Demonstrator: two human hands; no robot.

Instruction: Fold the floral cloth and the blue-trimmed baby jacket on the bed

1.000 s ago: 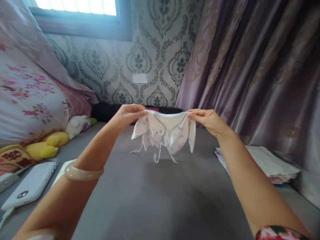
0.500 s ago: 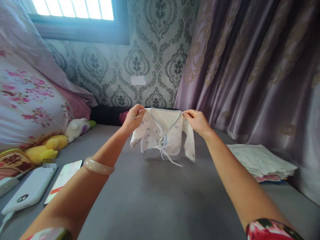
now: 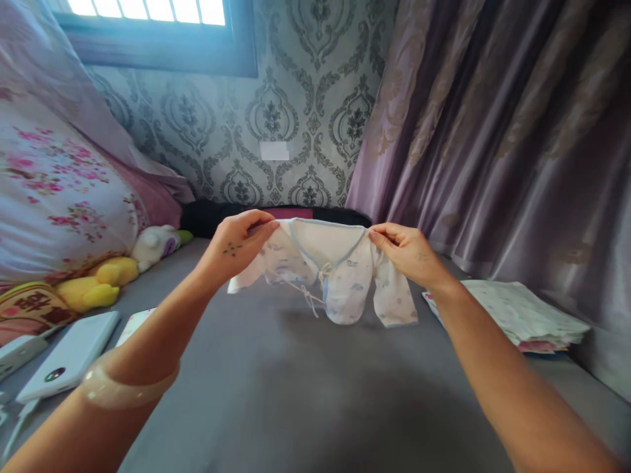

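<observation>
White cloth with pale blue edging hangs stretched between the person's two hands: a tiny long-sleeved shirt [image 3: 348,286], printed with small grey-blue figures. From where I stand, the left hand [image 3: 241,242] has one shoulder pinched between thumb and curled fingers, and the right hand [image 3: 407,253] grips the other shoulder the same way, both closed tight on the fabric. The V of the neckline opens between them, its top edge roughly level with the fingertips. Thin white ties [image 3: 309,299] dangle at the front, below and between the hands. One sleeve droops under the left hand, the other under the right, all of it held up over a grey sheet [image 3: 276,401].

A pale bangle [image 3: 106,387] circles the left forearm. Outward of that arm lie a white device with a small round display [image 3: 69,358] and, partly hidden by the arm, a phone [image 3: 132,326]. Farther left of the left hand sit a yellow plush toy [image 3: 103,282] and a white one [image 3: 155,246]. Beyond the right forearm, on its outer side, rests a stack of folded cloths [image 3: 522,312]. Behind both hands stands the patterned wall [image 3: 313,125].
</observation>
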